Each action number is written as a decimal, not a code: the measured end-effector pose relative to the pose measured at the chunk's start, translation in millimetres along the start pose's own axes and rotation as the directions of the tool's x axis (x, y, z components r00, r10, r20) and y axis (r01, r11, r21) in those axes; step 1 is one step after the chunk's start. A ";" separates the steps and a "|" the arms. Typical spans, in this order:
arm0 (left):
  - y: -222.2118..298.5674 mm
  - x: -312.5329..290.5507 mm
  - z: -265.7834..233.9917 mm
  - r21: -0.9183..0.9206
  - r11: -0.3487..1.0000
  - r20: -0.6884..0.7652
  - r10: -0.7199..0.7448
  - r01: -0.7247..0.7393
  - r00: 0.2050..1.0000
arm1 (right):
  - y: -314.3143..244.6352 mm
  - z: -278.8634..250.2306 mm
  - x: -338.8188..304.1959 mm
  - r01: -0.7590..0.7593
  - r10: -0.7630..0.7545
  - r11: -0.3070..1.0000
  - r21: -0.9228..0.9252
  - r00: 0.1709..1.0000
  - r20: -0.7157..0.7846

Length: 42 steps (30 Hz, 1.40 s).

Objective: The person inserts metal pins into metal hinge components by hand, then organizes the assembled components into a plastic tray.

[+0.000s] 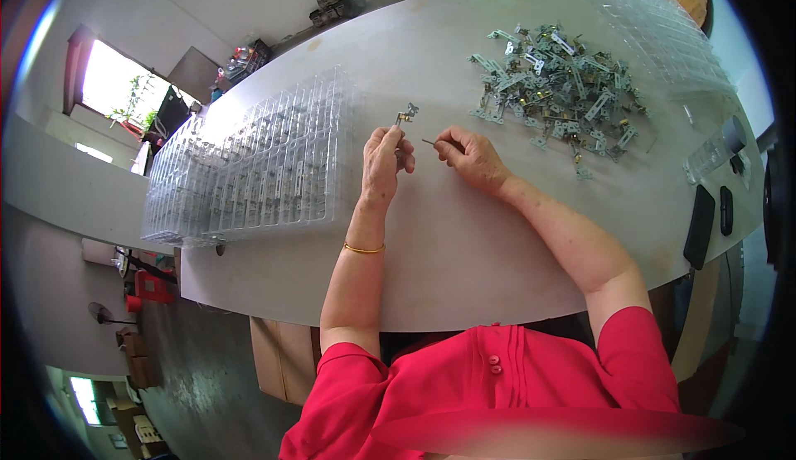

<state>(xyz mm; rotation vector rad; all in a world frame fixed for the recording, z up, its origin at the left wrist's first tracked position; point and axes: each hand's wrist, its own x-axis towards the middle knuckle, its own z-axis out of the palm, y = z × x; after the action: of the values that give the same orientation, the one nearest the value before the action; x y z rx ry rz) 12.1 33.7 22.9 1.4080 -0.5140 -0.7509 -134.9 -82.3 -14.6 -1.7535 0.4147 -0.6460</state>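
Note:
In front of me, a little left of the middle of the table, my left hand (382, 162) is closed on a small metal bracket (408, 114) with brass-coloured bits, which sticks up past the fingertips. To its right, my right hand (473, 158) pinches a thin, dark rod-like piece (428, 142) that points toward the left hand. The rod and the bracket are apart. Farther back and to the right lies a heap of similar metal brackets (555, 87), silvery with some brass parts.
At left, clear plastic compartment trays (327, 203) hold rows of metal parts. More clear trays (663, 41) lie at the far right. A clear bottle (705, 160), a black phone (700, 226) and a small black object (726, 210) rest near the right edge of the white table (464, 269).

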 end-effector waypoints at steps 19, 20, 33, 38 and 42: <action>-13.1 -14.4 8.3 0.193 0.980 0.075 -0.064 0.049 0.995 | -8.5 -11.6 -6.1 -0.137 0.152 0.970 0.200 0.987 -0.061; -12.8 -14.8 9.0 0.211 0.977 0.066 -0.050 0.035 0.997 | -10.0 -11.4 -6.3 -0.139 0.153 0.974 0.177 0.986 -0.068; -20.0 -13.5 7.4 0.313 0.942 0.065 0.105 -0.121 0.992 | -11.6 -12.7 -10.3 -0.103 0.112 0.990 0.093 0.989 -0.094; -19.8 -14.2 5.5 0.348 0.930 0.057 0.101 -0.115 0.993 | -10.3 -10.8 -10.8 -0.091 0.102 0.991 0.098 0.988 -0.113; -15.5 -18.0 8.1 0.406 0.907 0.078 0.087 -0.111 0.993 | -12.8 -11.7 -10.9 -0.087 0.097 0.992 0.088 0.989 -0.115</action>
<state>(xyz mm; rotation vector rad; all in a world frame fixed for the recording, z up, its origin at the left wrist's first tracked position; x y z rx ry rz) -8.4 41.3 10.6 1.7373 -0.8194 -0.6235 -151.4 -81.4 -2.4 -1.6127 0.5407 -0.6944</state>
